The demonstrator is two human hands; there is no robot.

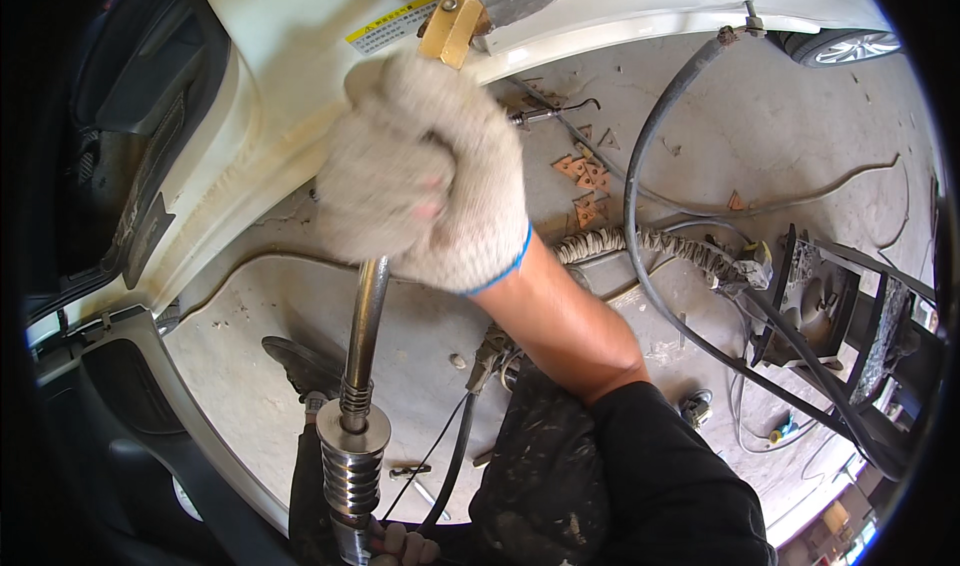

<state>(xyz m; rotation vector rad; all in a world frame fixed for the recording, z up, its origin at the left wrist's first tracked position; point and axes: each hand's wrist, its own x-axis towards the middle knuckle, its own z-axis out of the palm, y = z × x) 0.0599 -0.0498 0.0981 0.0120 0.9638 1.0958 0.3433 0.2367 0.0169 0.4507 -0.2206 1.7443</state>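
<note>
A slide hammer (370, 306) runs from the car's pale body panel (300, 26) down toward me. Its brass-coloured clamp (447, 34) meets the panel beside a bare grey patch. In a white knit glove, my right hand (430, 171) is closed around the upper part of the tool, just below the clamp; the glove is slightly blurred and hides what it covers. Lower on the rod come a spring, a round metal flange (353, 428) and a ribbed cylinder (350, 478). At the bottom edge my left hand (405, 544), partly cut off, wraps the tool's lower end.
Copper-coloured triangular tabs (588, 174) lie on the concrete floor near a hooked rod (555, 113). A thick black hose (640, 166) loops at right, and a wrapped cable (650, 244) runs to a dark metal frame (815, 296). The open car door (140, 416) stands at left.
</note>
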